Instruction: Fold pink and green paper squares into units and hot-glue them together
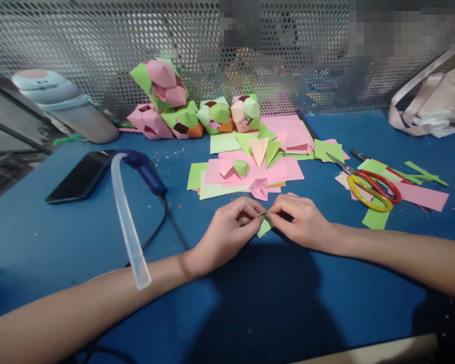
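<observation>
Between my two hands is a small piece of light green paper [265,227], pinched at its upper edge. My left hand [233,230] grips its left side with thumb and fingers closed. On the other side my right hand [301,220] pinches the same piece. Just beyond my fingers lies a folded pink paper piece [259,188]. Behind it, folded green and pale pink pieces [258,150] rest on a stack of pink and green sheets [208,172]. The fold itself is partly hidden by my fingertips.
Scissors [371,189] lie on paper scraps at right. At left are a glue gun [146,172] with a clear glue stick, its cord, a phone [81,177] and a tumbler [68,106]. Folded paper balls [185,119] line the mesh panel [98,50]. A bag [440,101] sits far right.
</observation>
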A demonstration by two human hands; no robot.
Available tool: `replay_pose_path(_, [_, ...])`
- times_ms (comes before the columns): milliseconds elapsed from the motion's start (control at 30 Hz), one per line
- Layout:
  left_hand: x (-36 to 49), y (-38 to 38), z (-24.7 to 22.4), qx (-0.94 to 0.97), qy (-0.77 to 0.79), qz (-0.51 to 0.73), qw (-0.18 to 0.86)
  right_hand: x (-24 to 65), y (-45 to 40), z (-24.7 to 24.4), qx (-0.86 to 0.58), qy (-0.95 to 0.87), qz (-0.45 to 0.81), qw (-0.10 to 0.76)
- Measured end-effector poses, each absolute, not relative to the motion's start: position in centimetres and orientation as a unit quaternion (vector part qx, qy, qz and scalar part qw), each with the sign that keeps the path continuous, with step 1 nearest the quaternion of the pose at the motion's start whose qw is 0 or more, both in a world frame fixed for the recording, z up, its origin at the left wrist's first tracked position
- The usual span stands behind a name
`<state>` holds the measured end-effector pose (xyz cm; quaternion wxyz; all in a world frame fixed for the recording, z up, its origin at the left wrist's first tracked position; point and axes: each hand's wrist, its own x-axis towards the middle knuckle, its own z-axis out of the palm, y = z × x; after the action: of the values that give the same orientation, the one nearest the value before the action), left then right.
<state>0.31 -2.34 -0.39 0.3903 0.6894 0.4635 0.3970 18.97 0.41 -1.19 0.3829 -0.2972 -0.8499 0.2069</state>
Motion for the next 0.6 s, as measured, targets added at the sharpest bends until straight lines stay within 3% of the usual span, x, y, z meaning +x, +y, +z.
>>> replay_pose_path(233, [0.21, -2.17, -0.44, 0.668, 0.466, 0.433, 0.387, 18.91, 0.31, -0.89, -0.332, -0.842, 0.222, 0.363])
replay_pose_path(600, [0.05, -2.19, -0.69, 0.698, 0.464, 0.392, 0.379, 18.91, 0.32, -1.36, -0.286, -0.861, 0.201, 0.369])
